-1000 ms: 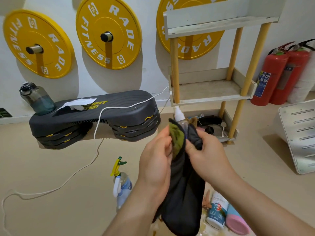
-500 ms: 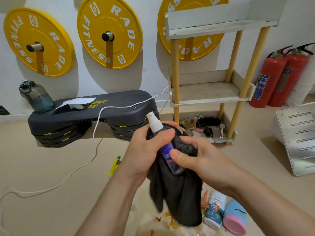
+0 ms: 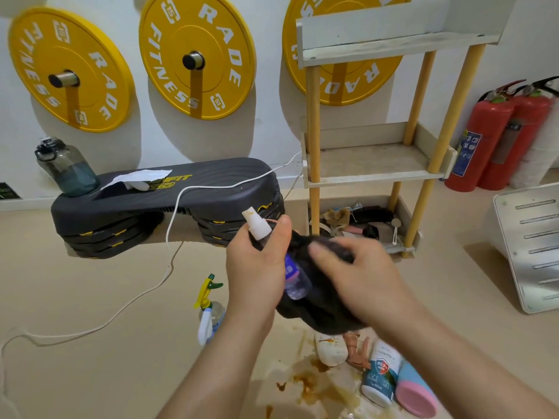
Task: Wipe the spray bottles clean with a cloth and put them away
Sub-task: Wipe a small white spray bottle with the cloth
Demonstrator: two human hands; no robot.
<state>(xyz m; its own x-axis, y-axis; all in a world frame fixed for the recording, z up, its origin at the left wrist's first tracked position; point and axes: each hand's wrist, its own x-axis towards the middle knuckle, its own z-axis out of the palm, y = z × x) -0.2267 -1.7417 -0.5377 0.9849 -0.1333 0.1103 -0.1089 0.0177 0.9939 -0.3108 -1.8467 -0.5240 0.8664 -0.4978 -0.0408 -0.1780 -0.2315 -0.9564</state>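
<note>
Items counted by kind

Three yellow weight plates (image 3: 196, 55) are counted; two red fire extinguishers (image 3: 481, 140) are counted; two spray bottles are recorded, one small spray bottle (image 3: 295, 282) and one trigger spray bottle (image 3: 208, 313); three other containers are listed, one white bottle (image 3: 331, 350), one labelled bottle (image 3: 379, 379) and one pink-and-blue container (image 3: 414, 391); one dark cloth (image 3: 320, 313), one water bottle (image 3: 68, 169), one step platform (image 3: 211, 173), one white paper sheet (image 3: 136, 176), one three-tier shelf unit (image 3: 313, 131), one white cable (image 3: 168, 234) and one white slotted panel (image 3: 535, 246) are entered; two hands are noted, one left hand (image 3: 257, 267) and one right hand (image 3: 360, 282).
</note>
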